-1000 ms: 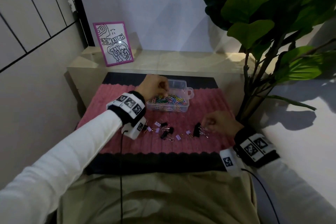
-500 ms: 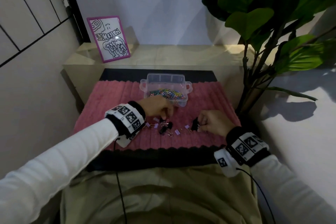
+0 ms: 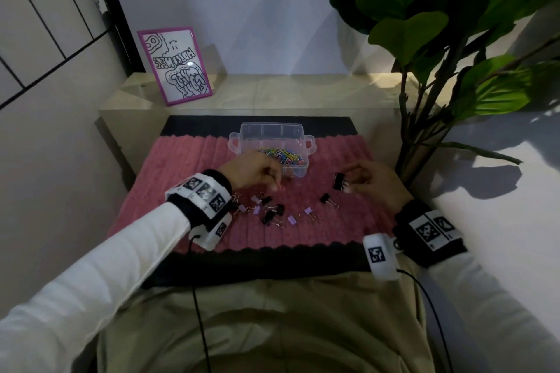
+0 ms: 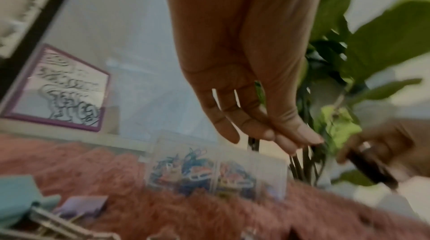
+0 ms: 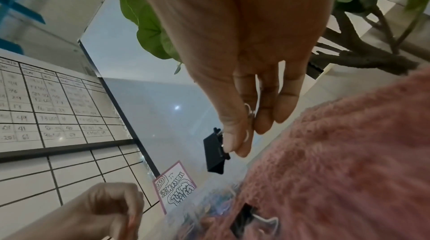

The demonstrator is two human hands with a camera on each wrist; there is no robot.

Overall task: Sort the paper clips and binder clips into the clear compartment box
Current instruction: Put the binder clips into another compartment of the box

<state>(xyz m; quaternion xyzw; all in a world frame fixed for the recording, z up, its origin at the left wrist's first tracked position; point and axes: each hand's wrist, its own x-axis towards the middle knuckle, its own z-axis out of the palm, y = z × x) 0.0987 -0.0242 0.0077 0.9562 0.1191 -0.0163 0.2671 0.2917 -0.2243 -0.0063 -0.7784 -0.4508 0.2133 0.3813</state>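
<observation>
The clear compartment box [image 3: 271,125] stands at the far side of the pink mat [image 3: 188,166], its near compartments full of coloured paper clips [image 3: 283,155]. My left hand [image 3: 276,185] hovers just in front of the box, thumb and fingers pinched on what looks like a small pink paper clip [image 3: 282,188]. My right hand [image 3: 348,183] holds a black binder clip [image 3: 338,181] by its wire handles above the mat, right of the box. The right wrist view shows this black binder clip [image 5: 214,154] hanging from the fingertips [image 5: 239,149]. Several black and purple binder clips [image 3: 274,212] lie loose on the mat.
A framed drawing [image 3: 175,65] leans on the pale ledge behind the mat. A large leafy plant [image 3: 424,24] rises at the right, its stems close to my right hand. One black binder clip [image 3: 325,198] lies apart from the others, near my right wrist.
My left hand went from the box down to the loose clips and has now risen toward the box. My right hand has lifted the black binder clip off the mat.
</observation>
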